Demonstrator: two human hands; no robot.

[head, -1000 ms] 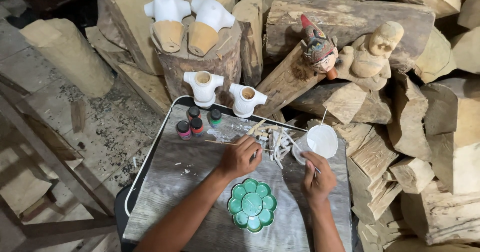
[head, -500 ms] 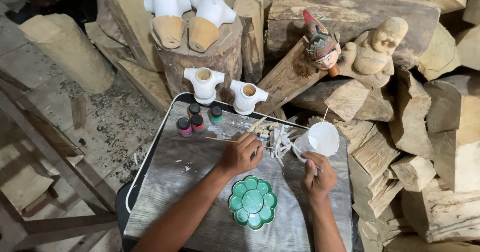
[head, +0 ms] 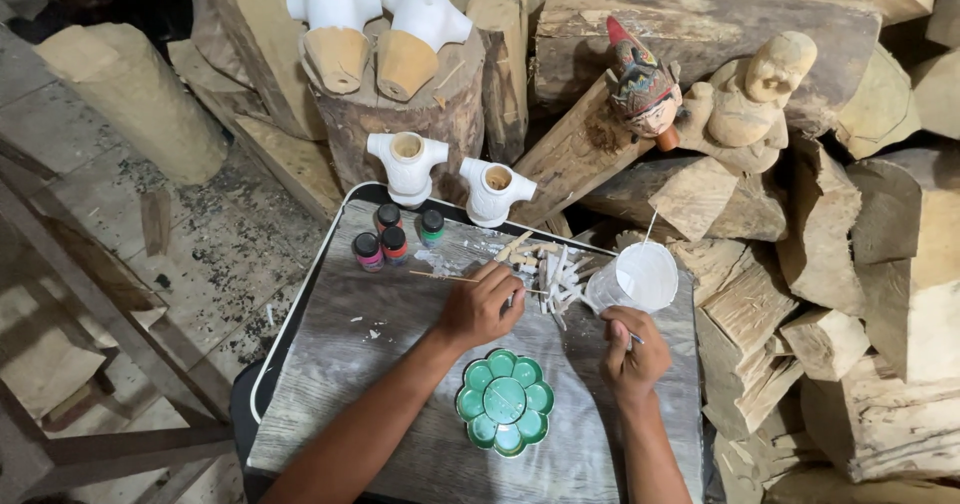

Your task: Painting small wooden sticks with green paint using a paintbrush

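Note:
My left hand (head: pixel 482 306) rests on the grey wooden board (head: pixel 340 364), fingers curled over a thin wooden stick (head: pixel 440 277) beside a heap of small white-painted pieces (head: pixel 560 279). My right hand (head: pixel 632 349) is closed on a thin brush handle, just below a clear plastic cup of white paint (head: pixel 640 276). A green flower-shaped palette (head: pixel 505 403) lies on the board between my forearms. Several small paint bottles (head: pixel 385 236) stand at the board's far left.
Two small white-painted torso carvings (head: pixel 408 162) (head: pixel 493 188) stand past the board's far edge. Two larger torsos (head: pixel 375 29) sit on a stump. A painted puppet head (head: pixel 642 89) and an unpainted carved figure (head: pixel 750 89) lean on stacked logs at right.
My left hand has shifted slightly on the board near the white pieces; the right hand stays by the cup. Little else has moved.

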